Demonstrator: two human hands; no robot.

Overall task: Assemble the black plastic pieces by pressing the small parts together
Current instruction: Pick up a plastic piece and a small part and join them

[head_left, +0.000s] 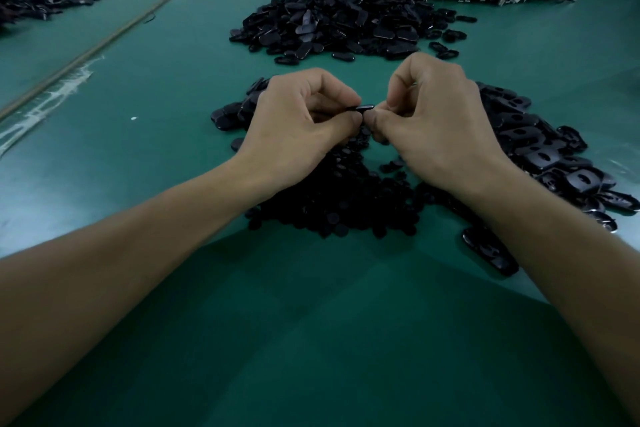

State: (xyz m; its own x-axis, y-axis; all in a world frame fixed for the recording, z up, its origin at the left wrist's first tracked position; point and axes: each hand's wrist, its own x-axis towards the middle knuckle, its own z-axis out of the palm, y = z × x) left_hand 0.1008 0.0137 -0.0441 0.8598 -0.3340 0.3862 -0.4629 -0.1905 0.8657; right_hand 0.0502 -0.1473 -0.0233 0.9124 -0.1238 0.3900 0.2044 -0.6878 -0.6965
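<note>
Fingertips of the left hand [298, 121] and right hand [433, 121] pinched one small flat black plastic piece [362, 109] between them, above the heap of round black plastic discs [332, 204] on the green table [156, 80]; squeezing squarely, aligned, would probably seat it best.

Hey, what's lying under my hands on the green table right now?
A heap of small round black discs spreads on the green table beneath the left hand and right hand, which pinch one black piece. Whatever lies directly under the palms is hidden.
</note>
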